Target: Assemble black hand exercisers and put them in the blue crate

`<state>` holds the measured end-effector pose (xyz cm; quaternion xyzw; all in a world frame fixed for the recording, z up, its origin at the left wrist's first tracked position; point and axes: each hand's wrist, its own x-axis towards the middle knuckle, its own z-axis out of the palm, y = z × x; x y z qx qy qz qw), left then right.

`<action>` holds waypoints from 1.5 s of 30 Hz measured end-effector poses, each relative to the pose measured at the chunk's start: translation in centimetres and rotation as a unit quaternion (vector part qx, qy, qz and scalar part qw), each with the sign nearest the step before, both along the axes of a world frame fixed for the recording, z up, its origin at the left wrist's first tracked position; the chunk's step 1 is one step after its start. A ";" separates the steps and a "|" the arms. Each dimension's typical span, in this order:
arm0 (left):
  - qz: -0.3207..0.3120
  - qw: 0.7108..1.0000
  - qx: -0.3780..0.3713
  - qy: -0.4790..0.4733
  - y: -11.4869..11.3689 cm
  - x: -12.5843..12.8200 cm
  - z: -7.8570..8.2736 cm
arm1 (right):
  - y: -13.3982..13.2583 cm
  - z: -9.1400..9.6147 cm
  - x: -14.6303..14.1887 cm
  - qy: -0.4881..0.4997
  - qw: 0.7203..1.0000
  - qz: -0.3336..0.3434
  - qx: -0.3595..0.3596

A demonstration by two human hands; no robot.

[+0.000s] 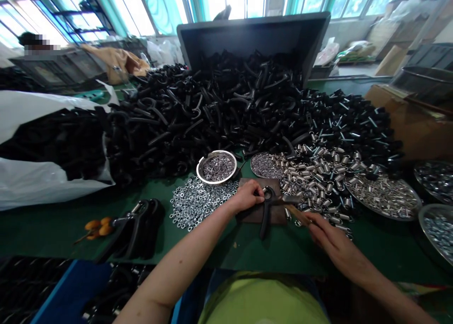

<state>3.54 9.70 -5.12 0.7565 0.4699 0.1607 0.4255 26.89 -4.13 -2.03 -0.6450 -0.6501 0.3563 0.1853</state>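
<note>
On a dark metal plate [249, 215] lies a black curved plastic handle [266, 217] with a ring-shaped upper end. My left hand [249, 195] pinches it at the left of that ring; whether a small pin sits in the fingertips is too small to tell. My right hand [323, 232] is closed around the wooden shaft of a hammer [299, 214]. The hammer's metal head [287, 200] is beside the ring's right side, over the plate; I cannot tell if they touch. Loose nuts [198, 203] spread left of the plate, and coil springs [314, 177] lie to its right.
A steel bowl of small metal parts [198, 173] stands behind the nuts. Black handles [212, 111] heap up before a grey bin [255, 29]. More dishes of pins [385, 199] stand right. Orange fruits [101, 227] lie left by assembled black pieces [141, 229]. Another person is far left.
</note>
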 end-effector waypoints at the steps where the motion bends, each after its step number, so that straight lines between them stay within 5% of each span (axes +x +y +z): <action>1: 0.001 1.000 -0.002 -0.003 0.0 0.0 0.0 | 0.7 0.4 -0.4 0.012 1.000 -0.019 0.002; 6: 0.019 1.000 -0.007 -0.017 -0.2 -0.1 -0.3 | 2.7 3.3 -1.7 0.044 0.985 -0.087 0.142; 9: 0.035 0.999 -0.004 -0.020 -0.3 0.0 -0.4 | 3.4 3.2 -2.1 -0.027 0.973 -0.083 0.212; 13: 0.050 0.999 -0.006 -0.017 -0.3 0.1 -0.5 | 4.5 1.7 -2.6 -0.143 0.982 0.048 0.110; 19: 0.051 0.999 -0.002 -0.014 -0.3 0.1 -0.5 | 4.2 2.2 -2.8 -0.120 0.968 -0.025 0.218; 23: 0.054 0.998 0.009 -0.012 -0.4 0.2 -0.6 | 4.6 -0.3 -2.4 -0.185 0.975 0.057 0.108; 26: 0.050 0.998 0.028 -0.019 -0.6 0.1 -0.8 | 4.8 -1.7 -2.0 -0.186 0.976 0.059 0.093; 31: 0.089 0.987 0.133 -0.029 -2.3 -0.7 -1.8 | 3.3 0.3 -2.2 -0.138 0.984 0.049 0.100; 35: 0.175 0.954 0.243 0.021 -5.5 -1.7 -2.4 | 1.5 2.9 -2.9 -0.090 0.972 0.029 0.214; 38: 0.151 0.953 0.246 0.089 -7.5 -2.2 -2.5 | 1.1 2.2 -3.2 -0.079 0.951 0.029 0.297; 43: 0.117 0.952 0.245 0.140 -8.1 -2.2 -2.5 | 2.1 0.9 -3.3 -0.174 0.957 0.109 0.205; 45: 0.113 0.951 0.251 0.142 -8.0 -2.1 -2.4 | 2.0 1.6 -3.4 -0.150 0.955 0.090 0.239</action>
